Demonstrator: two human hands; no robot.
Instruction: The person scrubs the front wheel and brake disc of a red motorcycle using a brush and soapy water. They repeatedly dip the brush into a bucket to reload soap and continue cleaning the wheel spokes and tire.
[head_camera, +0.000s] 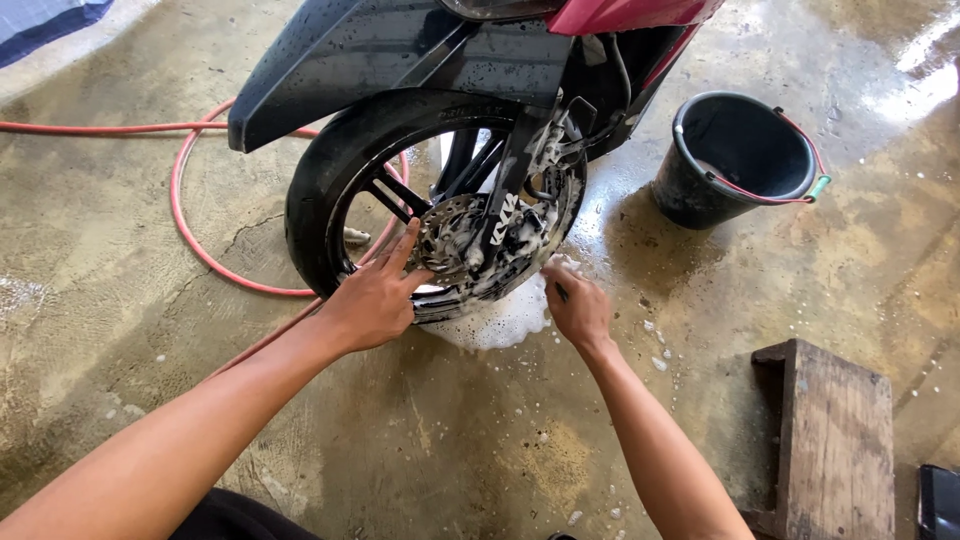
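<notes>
A motorcycle front wheel (330, 180) with a black tyre, dark spokes and a soapy brake disc (450, 240) stands on wet concrete under a black mudguard (330, 60). My left hand (375, 295) rests flat against the wheel's lower rim, fingers spread toward the disc. Just right of the wheel's lower edge, my right hand (578, 308) is closed around a small dark-handled brush or tool, mostly hidden in white foam (500, 320). Red bodywork (620, 15) shows at the top.
A black bucket (740, 155) with a red handle stands to the right of the wheel. A red hose (190, 225) loops on the floor at left. A low wooden stool (835, 440) sits at the lower right. The concrete floor is wet and soapy.
</notes>
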